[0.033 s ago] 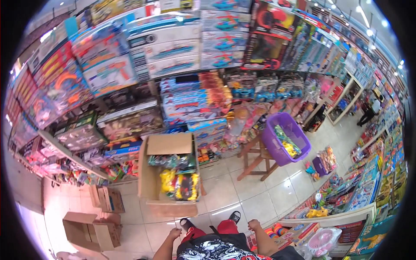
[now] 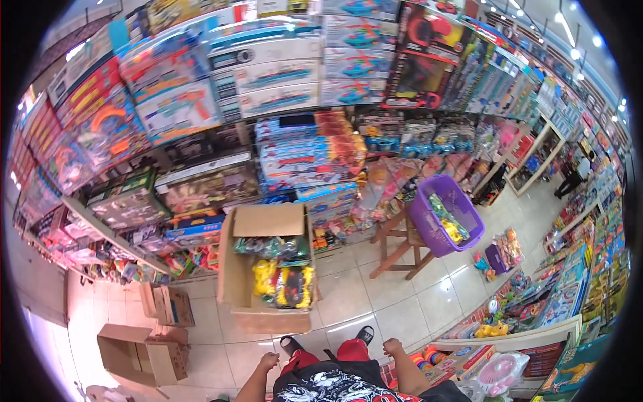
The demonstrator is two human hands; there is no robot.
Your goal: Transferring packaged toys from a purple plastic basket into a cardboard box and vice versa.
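My left hand (image 2: 269, 361) hangs low beside my left thigh, its fingers curled in with nothing seen in them. On the other side, my right hand (image 2: 393, 347) is also loosely closed and appears to hold nothing. Ahead of my feet stands an open cardboard carton (image 2: 234, 319), closest to my left hand. It holds yellow toys in clear packaging (image 2: 284, 284) and green bagged items (image 2: 268, 248). Farther right, a purple plastic basket (image 2: 433, 240) rests tilted on a wooden stool (image 2: 395, 236). Inside it are green and yellow packaged pieces (image 2: 447, 218).
Shelves of boxed toys (image 2: 278, 87) line the far side. An opened carton (image 2: 124, 355) lies on the floor at left, near a smaller box (image 2: 171, 305). At right, a low display shelf (image 2: 536, 333) with toys stands close to my right arm. A person (image 2: 575, 175) is farther down the aisle.
The carton, the basket and the shelves sit slightly farther right in the picture. Both my hands keep the same place and posture.
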